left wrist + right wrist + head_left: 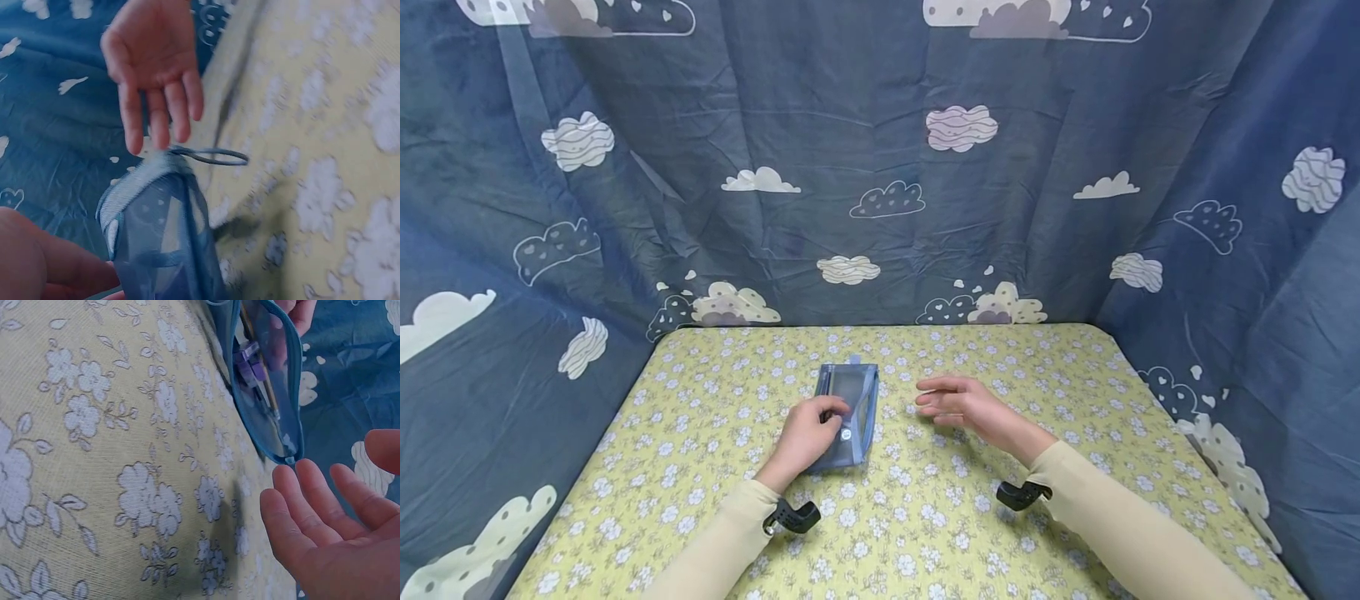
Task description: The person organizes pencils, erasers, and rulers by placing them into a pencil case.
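Note:
A blue see-through zip pencil case (853, 383) stands over the flowered cloth, left of the middle in the head view. My left hand (805, 433) grips its left side, fingers bent over the front panel. In the right wrist view the case's zipped side gapes, and a purple object (250, 365) and a thin brown stick (267, 387) show inside. A small loop (219, 156) sticks out from its end in the left wrist view. My right hand (970, 408) hovers to the right of the case, fingers loosely extended, holding nothing.
Yellow cloth with white flowers (910, 533) covers the table. Dark blue curtains (820, 225) with cloud prints hang at the back and on both sides. Black wrist mounts (796, 517) sit on both sleeves.

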Motion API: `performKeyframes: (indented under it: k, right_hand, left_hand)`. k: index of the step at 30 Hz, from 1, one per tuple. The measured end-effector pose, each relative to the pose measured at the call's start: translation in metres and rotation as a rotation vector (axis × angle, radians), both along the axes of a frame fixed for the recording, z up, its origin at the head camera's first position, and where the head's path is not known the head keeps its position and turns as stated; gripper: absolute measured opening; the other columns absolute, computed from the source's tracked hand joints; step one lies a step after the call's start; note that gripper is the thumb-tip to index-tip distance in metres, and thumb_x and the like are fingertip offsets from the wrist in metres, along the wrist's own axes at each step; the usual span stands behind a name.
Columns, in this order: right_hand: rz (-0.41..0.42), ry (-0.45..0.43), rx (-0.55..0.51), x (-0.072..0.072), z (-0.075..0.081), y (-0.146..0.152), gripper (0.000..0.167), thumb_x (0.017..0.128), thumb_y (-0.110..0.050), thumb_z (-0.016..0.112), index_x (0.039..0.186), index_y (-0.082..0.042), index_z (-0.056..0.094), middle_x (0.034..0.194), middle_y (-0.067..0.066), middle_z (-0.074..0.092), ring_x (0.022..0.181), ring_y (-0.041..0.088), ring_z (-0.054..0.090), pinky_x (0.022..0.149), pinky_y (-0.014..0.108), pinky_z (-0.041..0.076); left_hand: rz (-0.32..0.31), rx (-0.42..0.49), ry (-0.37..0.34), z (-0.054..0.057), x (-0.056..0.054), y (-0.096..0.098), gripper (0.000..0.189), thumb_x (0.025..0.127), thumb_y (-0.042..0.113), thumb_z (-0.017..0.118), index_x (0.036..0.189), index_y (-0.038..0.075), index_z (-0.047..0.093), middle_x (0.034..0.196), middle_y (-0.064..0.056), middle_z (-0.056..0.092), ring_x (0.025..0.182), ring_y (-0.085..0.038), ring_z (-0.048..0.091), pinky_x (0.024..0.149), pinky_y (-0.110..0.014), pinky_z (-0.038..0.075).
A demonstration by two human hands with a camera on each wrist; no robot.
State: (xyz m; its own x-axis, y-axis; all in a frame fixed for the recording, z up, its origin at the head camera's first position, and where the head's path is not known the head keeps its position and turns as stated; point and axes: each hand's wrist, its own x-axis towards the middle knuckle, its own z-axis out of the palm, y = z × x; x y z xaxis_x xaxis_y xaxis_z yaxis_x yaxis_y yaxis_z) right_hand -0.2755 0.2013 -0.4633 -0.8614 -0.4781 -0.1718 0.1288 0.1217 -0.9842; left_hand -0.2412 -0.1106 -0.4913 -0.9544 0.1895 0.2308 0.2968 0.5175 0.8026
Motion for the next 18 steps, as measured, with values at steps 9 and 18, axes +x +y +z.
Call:
performKeyframes:
  k: [9,18]
  right_hand:
    - [0.011,-0.021,-0.005,0.003,-0.006,0.002,0.050,0.100,-0.005,0.053,0.148,0.003,0.042,0.142,0.030,0.050,0.129,0.047,0.049,0.108,0.055,0.037]
    - [0.043,-0.017,0.019,0.006,-0.012,0.005,0.050,0.103,-0.010,0.052,0.150,0.002,0.040,0.144,0.028,0.049,0.129,0.045,0.050,0.108,0.054,0.039]
  left_hand:
    - [-0.029,-0.203,0.147,-0.006,0.003,0.002,0.012,0.095,0.012,0.068,0.105,0.011,0.075,0.122,-0.010,0.065,0.115,-0.029,0.058,0.093,-0.049,0.050]
    - [-0.061,-0.276,0.182,-0.010,0.003,0.001,0.012,0.096,0.017,0.069,0.106,0.013,0.074,0.129,-0.011,0.062,0.124,-0.030,0.053,0.099,-0.049,0.047]
